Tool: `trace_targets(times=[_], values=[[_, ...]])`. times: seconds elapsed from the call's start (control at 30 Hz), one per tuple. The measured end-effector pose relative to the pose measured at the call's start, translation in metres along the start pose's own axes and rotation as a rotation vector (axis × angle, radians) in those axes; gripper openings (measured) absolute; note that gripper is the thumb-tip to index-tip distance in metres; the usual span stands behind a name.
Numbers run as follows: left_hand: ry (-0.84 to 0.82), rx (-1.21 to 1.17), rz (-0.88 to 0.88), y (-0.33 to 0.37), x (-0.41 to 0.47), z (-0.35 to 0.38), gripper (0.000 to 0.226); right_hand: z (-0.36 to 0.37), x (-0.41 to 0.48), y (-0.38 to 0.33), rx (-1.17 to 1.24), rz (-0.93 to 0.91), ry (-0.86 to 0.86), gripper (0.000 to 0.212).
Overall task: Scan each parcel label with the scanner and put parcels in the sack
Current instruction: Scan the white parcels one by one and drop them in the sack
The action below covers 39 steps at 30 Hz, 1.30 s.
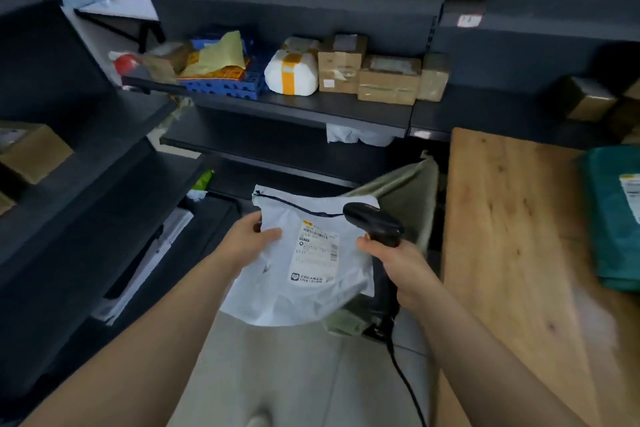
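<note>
Nearest to us, our two bare forearms reach out over a pale tiled floor (294, 374), and a black cable (405, 378) trails down from under our right wrist. Our left hand (252, 239) pinches the left edge of the parcel (294, 298), with the thumb on top and the fingers hidden beneath. Our right hand (398, 263) is wrapped round the grip of a black scanner (375, 224), whose head points left over the parcel's top right corner. The parcel is a soft, wrinkled grey-white plastic mailer with a dark line along its sealed top edge. We hold it in the air above the floor with its face tilted up towards us. On that face sits a white label (317, 253) with a yellow mark at its top, barcodes, and a logo with two lines of characters at the bottom; the print is too blurred for us to read. Just behind the parcel and scanner stands an olive-green sack (408, 198), its cloth rising at the right. To the right runs a pale wooden bench (502, 236) carrying a teal-green package (613, 218) with a white label. Farther off, dark shelves (311, 107) hold a blue crate (225, 83) of yellow bags, a white bundle (291, 71) bound with yellow tape, and taped cardboard boxes (381, 78), with more boxes above.
</note>
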<state>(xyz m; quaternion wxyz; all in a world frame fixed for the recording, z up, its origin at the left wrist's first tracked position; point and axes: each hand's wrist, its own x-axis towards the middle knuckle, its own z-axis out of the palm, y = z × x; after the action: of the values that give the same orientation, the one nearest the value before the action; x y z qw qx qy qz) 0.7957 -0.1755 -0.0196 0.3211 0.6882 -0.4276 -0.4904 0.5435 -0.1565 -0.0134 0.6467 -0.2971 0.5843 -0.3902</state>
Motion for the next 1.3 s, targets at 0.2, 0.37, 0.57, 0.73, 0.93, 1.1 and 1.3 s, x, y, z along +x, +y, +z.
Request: trace_targets(times=[0.2, 0.37, 0.57, 0.73, 0.93, 1.1, 1.3], values=[[-0.203, 0.148, 0.003, -0.014, 0.093, -0.013, 0.024, 0.039, 0.033, 0.018, 0.078, 0.062, 0.186, 0.012], [-0.36, 0.259, -0.005, -0.018, 0.153, 0.015, 0.018, 0.041, 0.061, 0.029, 0.057, 0.092, 0.342, 0.014], [-0.487, 0.348, -0.028, -0.033, 0.218, 0.064, 0.029, 0.024, 0.12, 0.038, 0.042, 0.142, 0.445, 0.012], [-0.533, 0.538, -0.062, -0.06, 0.278, 0.089, 0.023, 0.01, 0.177, 0.056, 0.007, 0.212, 0.472, 0.014], [-0.483, 0.767, -0.087, -0.096, 0.331, 0.105, 0.021, -0.006, 0.235, 0.082, 0.038, 0.293, 0.521, 0.026], [-0.561, 0.515, -0.19, -0.134, 0.364, 0.124, 0.021, -0.018, 0.272, 0.108, 0.038, 0.345, 0.603, 0.029], [-0.359, 0.393, 0.04, -0.137, 0.36, 0.123, 0.018, -0.026, 0.296, 0.124, 0.061, 0.365, 0.7, 0.03]])
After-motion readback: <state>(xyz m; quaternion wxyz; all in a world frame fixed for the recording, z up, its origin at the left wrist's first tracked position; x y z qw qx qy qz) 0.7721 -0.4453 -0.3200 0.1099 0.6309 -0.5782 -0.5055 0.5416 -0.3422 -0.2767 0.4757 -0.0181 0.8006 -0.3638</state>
